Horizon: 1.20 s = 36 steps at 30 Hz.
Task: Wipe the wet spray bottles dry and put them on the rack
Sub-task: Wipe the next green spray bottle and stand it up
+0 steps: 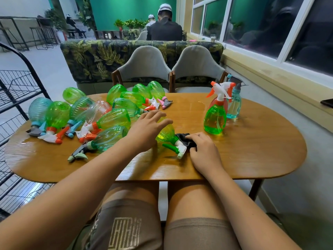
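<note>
Steadying the translucent yellow-green plastic spray bottle (pixel 166 132), lying beneath our spread, unclenched left hand (pixel 149 123), we clutch the dark grey cloth (pixel 183 139) in our right hand (pixel 203 150) at its neck; we should rub round the trigger (pixel 177 148).

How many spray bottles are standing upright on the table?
3, all toward the table's right side: a green bottle in front, a reddish bottle partly hidden behind it, and a teal bottle beside them. More could be hidden.

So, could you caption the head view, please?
Left hand covers a lying spray bottle; right hand grips a cloth at its nozzle.
</note>
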Each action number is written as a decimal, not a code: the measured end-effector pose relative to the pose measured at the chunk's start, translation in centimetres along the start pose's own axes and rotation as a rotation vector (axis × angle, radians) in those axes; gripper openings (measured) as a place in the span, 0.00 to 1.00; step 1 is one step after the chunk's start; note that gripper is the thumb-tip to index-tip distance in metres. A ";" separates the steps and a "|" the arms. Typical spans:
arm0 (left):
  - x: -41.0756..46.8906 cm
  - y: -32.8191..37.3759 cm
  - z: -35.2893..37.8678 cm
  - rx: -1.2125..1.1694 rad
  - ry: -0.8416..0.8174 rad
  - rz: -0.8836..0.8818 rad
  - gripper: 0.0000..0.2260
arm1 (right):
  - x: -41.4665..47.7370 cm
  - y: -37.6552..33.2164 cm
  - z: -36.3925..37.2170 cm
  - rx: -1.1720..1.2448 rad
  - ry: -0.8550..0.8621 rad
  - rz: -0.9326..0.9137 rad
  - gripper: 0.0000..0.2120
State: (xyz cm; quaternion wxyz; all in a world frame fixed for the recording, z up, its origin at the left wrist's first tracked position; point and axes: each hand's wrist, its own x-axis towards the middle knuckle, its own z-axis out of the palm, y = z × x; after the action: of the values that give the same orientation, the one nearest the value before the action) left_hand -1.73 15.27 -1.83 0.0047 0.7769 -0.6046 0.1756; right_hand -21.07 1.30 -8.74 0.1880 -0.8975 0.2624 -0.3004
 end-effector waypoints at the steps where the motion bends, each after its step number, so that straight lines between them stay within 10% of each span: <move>1: 0.0 -0.1 0.0 0.001 -0.004 -0.007 0.43 | 0.0 0.1 0.0 0.018 0.011 0.001 0.24; 8: -0.7 -0.2 -0.8 -0.108 0.114 -0.113 0.46 | 0.3 0.2 -0.8 0.148 0.099 0.042 0.22; 20: -3.4 2.9 0.9 -0.944 0.263 -0.422 0.39 | 0.0 -0.1 -0.9 0.120 0.017 0.012 0.19; 36: -4.8 4.2 2.9 -1.089 0.284 -0.520 0.31 | 0.1 -0.8 -0.7 0.072 -0.082 -0.036 0.15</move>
State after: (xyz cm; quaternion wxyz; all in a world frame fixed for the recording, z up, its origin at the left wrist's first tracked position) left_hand -5.89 18.00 -6.76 0.5235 0.7539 -0.3919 -0.0631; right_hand -21.15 1.81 -7.78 0.2253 -0.9063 0.2274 -0.2759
